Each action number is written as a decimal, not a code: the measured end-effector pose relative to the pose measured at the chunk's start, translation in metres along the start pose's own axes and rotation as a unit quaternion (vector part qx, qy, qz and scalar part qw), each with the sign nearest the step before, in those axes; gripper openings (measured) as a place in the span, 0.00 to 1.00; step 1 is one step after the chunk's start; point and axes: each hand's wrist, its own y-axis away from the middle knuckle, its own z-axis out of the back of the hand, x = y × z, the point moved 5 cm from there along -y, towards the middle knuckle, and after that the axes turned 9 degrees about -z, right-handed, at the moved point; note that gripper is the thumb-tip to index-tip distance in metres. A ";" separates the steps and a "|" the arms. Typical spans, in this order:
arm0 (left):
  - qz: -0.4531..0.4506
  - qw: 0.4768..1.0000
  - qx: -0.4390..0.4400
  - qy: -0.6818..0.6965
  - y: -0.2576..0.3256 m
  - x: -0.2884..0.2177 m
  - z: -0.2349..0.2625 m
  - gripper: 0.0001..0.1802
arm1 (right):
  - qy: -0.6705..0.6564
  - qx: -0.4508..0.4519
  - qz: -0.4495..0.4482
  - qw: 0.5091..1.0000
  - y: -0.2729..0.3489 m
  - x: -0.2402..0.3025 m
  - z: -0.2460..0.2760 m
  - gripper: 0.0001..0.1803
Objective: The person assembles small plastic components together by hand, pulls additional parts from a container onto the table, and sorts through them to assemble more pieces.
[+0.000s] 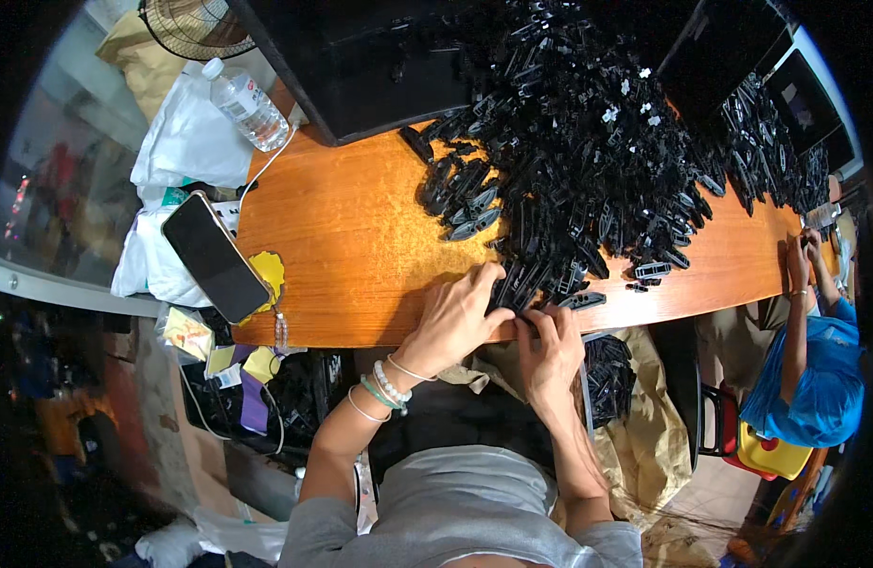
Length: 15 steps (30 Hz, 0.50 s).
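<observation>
A large heap of black plastic parts (588,161), long and narrow with slots, spreads over the wooden table. My left hand (455,317), with bracelets at its wrist, is at the heap's near edge. Its thumb and index finger are bent around a black plastic part (508,289). Close beside it on the right, my right hand (553,352) is at the table's front edge. Its fingers are curled, their tips almost meeting the left thumb; whatever lies between them is too small and dark to make out.
A phone (217,257) leans at the table's left end, near a water bottle (247,104) and white bags. A black bin (361,66) stands behind. Below the edge is a container of black parts (608,379). A person in blue (810,379) works at the right.
</observation>
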 end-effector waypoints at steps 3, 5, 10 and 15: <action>0.066 0.990 -0.033 0.119 0.002 0.018 -0.006 0.23 | -0.010 0.010 0.001 1.000 -0.003 0.002 -0.001 0.11; 0.120 0.977 -0.033 0.171 0.004 0.027 -0.001 0.23 | -0.051 0.030 -0.021 0.998 -0.001 -0.003 -0.002 0.11; 0.183 0.927 -0.120 0.304 0.016 0.050 -0.002 0.29 | -0.079 0.030 -0.030 0.996 0.001 -0.008 0.000 0.12; 0.161 0.941 -0.197 0.222 0.021 0.056 -0.004 0.32 | -0.101 0.017 -0.004 0.995 0.003 -0.006 0.000 0.12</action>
